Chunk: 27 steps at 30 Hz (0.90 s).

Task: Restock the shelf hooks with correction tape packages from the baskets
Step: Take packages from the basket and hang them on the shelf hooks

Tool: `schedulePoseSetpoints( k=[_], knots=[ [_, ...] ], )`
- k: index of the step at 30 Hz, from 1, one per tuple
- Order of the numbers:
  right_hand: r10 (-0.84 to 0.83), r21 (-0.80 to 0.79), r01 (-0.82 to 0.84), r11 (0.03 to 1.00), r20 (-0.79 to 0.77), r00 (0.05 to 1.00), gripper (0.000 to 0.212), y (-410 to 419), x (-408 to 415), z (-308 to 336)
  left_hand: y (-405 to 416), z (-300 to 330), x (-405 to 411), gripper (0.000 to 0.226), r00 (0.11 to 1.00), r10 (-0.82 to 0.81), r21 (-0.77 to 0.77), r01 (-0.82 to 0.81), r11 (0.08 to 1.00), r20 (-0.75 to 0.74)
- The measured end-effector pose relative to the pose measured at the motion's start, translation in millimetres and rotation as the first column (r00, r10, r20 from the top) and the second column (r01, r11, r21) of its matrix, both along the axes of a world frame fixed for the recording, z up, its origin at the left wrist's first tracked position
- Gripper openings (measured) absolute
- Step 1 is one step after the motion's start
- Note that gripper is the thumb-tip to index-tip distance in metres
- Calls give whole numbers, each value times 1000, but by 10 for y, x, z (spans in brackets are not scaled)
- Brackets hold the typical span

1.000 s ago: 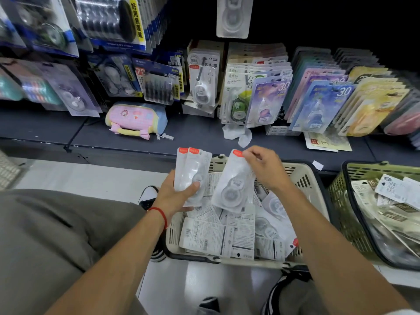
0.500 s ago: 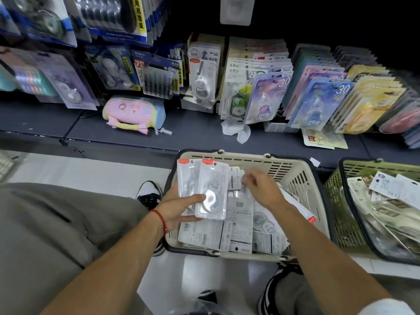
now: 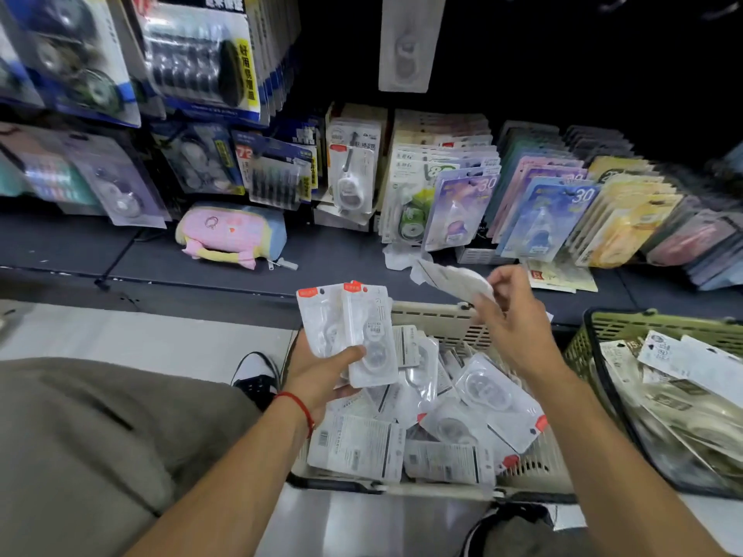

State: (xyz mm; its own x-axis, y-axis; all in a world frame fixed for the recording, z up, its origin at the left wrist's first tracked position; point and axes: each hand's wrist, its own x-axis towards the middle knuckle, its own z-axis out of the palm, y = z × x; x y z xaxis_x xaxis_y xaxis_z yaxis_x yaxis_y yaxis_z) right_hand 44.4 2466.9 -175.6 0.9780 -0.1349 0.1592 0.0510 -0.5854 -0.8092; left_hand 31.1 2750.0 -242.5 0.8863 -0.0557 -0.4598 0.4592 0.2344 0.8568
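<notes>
My left hand [image 3: 321, 371] grips a small stack of white correction tape packages [image 3: 349, 327] with orange-red tops, upright above the beige basket [image 3: 434, 315]. My right hand [image 3: 510, 315] pinches another white package [image 3: 454, 281], lifted and blurred, above the basket's far rim. Several more packages [image 3: 442, 420] lie loose in the basket, some face down. One white package [image 3: 406, 42] hangs from a hook high up on the dark shelf wall.
A green basket [image 3: 595, 335] with other packaged goods stands at the right. The dark shelf [image 3: 120, 243] carries a pink pouch [image 3: 229, 235] and rows of colourful hanging packages [image 3: 559, 211]. My knee fills the lower left; a shoe [image 3: 257, 375] is beside the basket.
My right hand reached into the basket, then rose out of it with a new package. My left hand kept its stack, which gained the package the right hand held earlier.
</notes>
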Motion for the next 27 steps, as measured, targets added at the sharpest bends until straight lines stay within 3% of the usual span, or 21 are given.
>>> schedulePoseSetpoints(
  k=[2,6,8,10,12,13,15,17,19,23,27],
  knots=[
    [116,-59,-112,992,53,992,35,207,-39,100,-69,92,30,51,999,48,-54,-47,997,7],
    [332,-176,-327,929,2,943,57,627,-168,72,-109,236,41,51,995,101,-248,-102,963,-18],
    [379,-122,-376,919,4,925,47,694,-172,104,-76,287,17,58,996,87,-304,-82,949,2],
    [342,53,-344,938,44,939,27,737,-138,164,-45,349,-5,69,997,71,-317,-57,947,33],
    [244,150,-255,955,89,966,4,787,-78,253,-38,447,-15,74,995,60,-306,-33,951,78],
    [210,147,-223,964,101,972,4,809,-47,309,-32,514,-13,75,993,64,-299,-31,954,99],
    [194,120,-198,973,47,980,38,814,39,433,-6,683,12,76,986,65,-273,-20,962,155],
    [237,151,-215,965,-147,960,70,787,153,634,38,893,71,76,970,50,-227,5,974,236],
    [343,313,-272,910,-199,918,67,757,276,829,79,1147,174,78,945,18,-169,39,985,325],
    [343,533,-242,811,-97,934,66,744,438,1180,117,1644,483,75,871,-122,-54,168,984,476],
    [313,542,-247,803,-32,949,64,646,572,1468,94,2041,822,70,781,-271,34,305,952,563]
  ],
)
